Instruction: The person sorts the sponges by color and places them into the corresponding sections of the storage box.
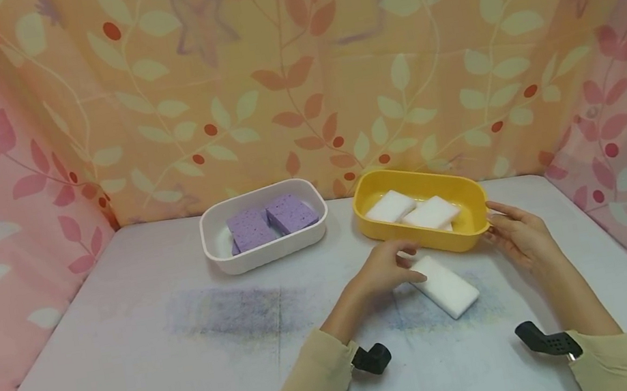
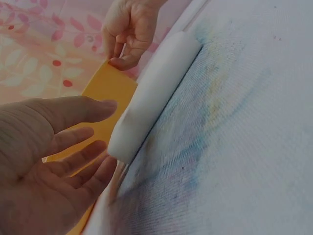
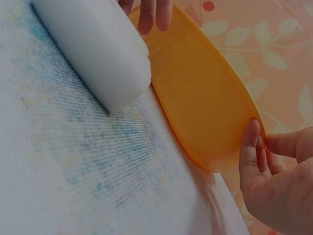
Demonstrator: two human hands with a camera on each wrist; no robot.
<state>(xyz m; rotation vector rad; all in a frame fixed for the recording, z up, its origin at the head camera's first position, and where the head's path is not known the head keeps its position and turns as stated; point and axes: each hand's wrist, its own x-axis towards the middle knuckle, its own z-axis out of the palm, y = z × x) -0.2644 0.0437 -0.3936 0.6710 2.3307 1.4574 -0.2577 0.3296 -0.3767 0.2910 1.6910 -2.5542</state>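
Observation:
A white sponge [image 1: 445, 285] lies flat on the table in front of the yellow container [image 1: 414, 238]. My left hand [image 1: 388, 267] is at the sponge's far left end, thumb and fingers apart. In the left wrist view the left hand [image 2: 58, 152] has its fingers spread beside the sponge [image 2: 151, 93], not closed round it. At the container's right end my right hand [image 1: 521, 235] pinches the rim. The right wrist view shows the right hand's [image 3: 279, 171] thumb and fingers on that yellow edge. More white sponges [image 1: 430, 212] lie inside the yellow container.
Left of the yellow container stands a white container [image 1: 264, 257] with several purple sponges [image 1: 250, 229] in it. Both stand near the table's back edge, before a patterned curtain [image 1: 295, 88]. Bluish stains [image 1: 233, 312] mark the white tabletop [image 1: 153, 388].

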